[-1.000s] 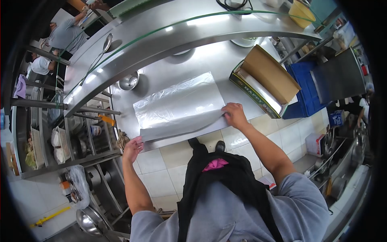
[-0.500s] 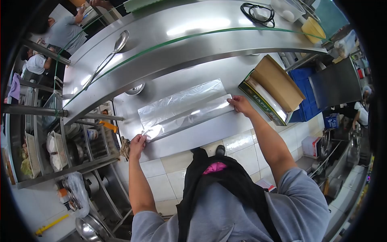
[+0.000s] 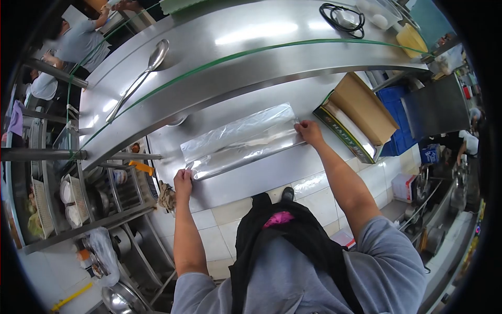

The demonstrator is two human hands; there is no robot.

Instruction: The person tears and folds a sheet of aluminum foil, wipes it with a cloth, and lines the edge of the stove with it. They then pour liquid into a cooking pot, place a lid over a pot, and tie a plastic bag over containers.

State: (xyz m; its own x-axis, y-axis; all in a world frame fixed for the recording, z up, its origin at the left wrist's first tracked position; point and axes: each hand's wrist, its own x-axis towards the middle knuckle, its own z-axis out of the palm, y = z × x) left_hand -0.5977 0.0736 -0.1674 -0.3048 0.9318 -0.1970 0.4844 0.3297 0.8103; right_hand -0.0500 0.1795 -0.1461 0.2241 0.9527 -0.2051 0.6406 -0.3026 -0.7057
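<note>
A shiny, see-through sheet that looks like plastic wrap (image 3: 240,141) lies across the steel worktop in front of me, with creases along its far side. At its near left corner, my left hand (image 3: 183,183) is closed in a pinch on the wrap. My right hand (image 3: 310,132) pinches the right end, fingertips on the edge. Just right of that hand stands an open cardboard box (image 3: 348,128) printed with "HAPPY", and a whitish roll (image 3: 355,132) lies inside it.
A raised steel shelf (image 3: 209,86) spans the worktop, carrying a large spoon (image 3: 151,68), a coiled black cable (image 3: 342,20) and a yellow container (image 3: 411,40). A blue crate (image 3: 397,120) sits behind the box. Racks with baskets (image 3: 73,201) are at left; co-workers stand at upper left.
The near strip of wrap, raised as a flap before, now lies flatter over the rest. Both hands keep their pinch and have shifted only slightly.
</note>
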